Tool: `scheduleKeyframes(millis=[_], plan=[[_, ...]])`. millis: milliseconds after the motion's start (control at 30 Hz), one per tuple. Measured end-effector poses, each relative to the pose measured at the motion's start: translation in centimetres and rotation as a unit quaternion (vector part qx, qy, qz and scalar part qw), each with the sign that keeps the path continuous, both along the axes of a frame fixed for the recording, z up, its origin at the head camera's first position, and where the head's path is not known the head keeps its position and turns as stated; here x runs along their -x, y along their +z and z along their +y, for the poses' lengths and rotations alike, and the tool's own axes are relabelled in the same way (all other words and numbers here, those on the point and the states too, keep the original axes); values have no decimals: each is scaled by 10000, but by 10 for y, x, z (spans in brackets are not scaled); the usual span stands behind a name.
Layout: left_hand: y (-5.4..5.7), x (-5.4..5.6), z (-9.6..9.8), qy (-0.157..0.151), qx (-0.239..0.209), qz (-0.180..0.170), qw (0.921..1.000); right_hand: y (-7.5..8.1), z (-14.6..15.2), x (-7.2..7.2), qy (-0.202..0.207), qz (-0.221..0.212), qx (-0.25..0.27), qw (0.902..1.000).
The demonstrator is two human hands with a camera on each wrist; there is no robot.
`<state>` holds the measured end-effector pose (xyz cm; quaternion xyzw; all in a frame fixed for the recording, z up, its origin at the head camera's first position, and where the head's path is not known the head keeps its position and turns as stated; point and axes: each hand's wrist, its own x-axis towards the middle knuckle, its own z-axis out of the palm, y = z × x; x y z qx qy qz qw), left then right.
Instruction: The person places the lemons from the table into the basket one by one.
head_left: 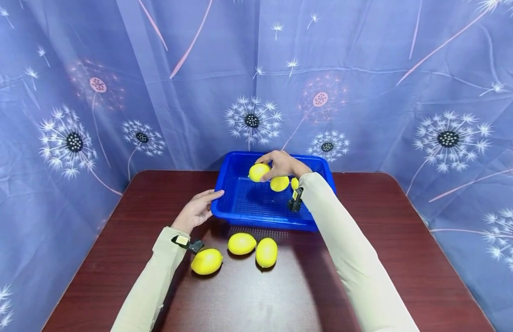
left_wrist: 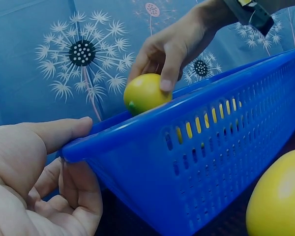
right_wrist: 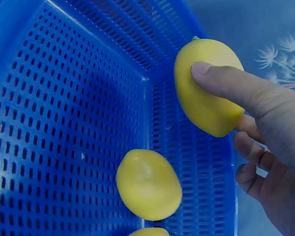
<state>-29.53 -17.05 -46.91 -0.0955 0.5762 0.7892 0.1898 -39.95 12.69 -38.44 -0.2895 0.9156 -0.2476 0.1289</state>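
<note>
My right hand pinches a yellow lemon between thumb and fingers, over the back part of a blue plastic basket. In the right wrist view the held lemon shows a small green stem end. Below it, another lemon lies on the basket floor by the wall, and part of one more shows at the bottom edge. With thumb above and fingers below, my left hand grips the basket's left rim.
In front of the basket, three lemons lie on the dark red wooden table: one on the left, one in the middle and one on the right. A blue dandelion-print curtain hangs behind the table and along its sides.
</note>
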Motion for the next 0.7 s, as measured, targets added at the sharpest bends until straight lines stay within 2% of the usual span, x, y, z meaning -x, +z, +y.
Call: scheduleKeyframes(millis=[133, 400, 567, 700], plan=[[0, 0, -1, -5, -35, -3, 10000, -9, -3, 5, -178, -77, -28, 9998], [1, -1, 0, 33, -30, 2, 10000, -28, -9, 11, -210, -229, -134, 9994], [-1, 0, 2, 122, 52, 1, 9999, -37, -14, 11, -357, -191, -198, 9990], [-2, 1, 2, 70, 20, 25, 10000, -43, -18, 11, -469, -232, -229, 9984]])
